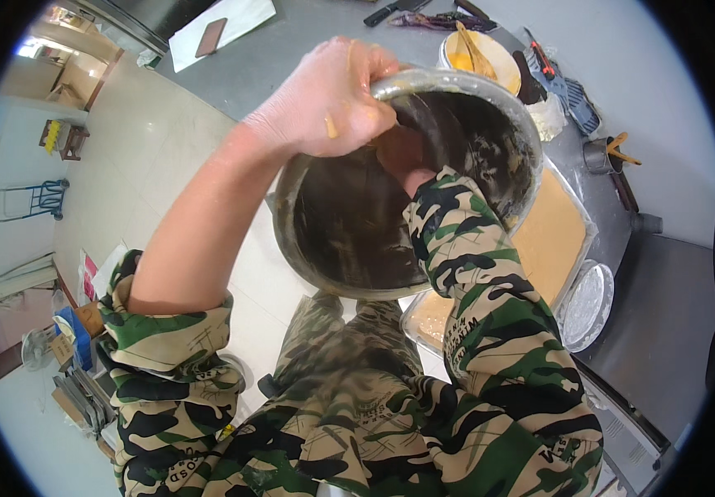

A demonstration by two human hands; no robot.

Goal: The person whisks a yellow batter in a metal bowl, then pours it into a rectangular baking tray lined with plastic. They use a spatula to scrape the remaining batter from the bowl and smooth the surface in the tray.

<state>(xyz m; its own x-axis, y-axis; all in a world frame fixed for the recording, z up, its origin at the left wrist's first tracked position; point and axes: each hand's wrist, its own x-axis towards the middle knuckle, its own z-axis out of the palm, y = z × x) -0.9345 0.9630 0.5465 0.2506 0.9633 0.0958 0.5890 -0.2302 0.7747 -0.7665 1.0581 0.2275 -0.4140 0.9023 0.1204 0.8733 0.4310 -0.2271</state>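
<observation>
My left hand (345,99), spotted with yellowish batter, grips the far rim of a large round metal bowl (351,223). The bowl is tilted so that its dark inside faces me, and pale smears streak its wall. My right hand (404,152) reaches down into it, in shadow and partly covered by the camouflage sleeve. Whether those fingers hold anything is not visible. To the right, partly behind the bowl and my right forearm, lies a lined rectangular tray (550,233) filled with smooth tan batter. A tan, bubbly surface in a clear-edged tray (429,320) shows below the bowl.
On the metal worktop (252,68) stand a white tub (500,53) with yellow contents and a wooden utensil, and a metal cup (599,155) holding wooden-handled tools. A knife (391,12) and a red cutter (540,60) lie farther back. A whitish round dish (588,304) sits right of the tray.
</observation>
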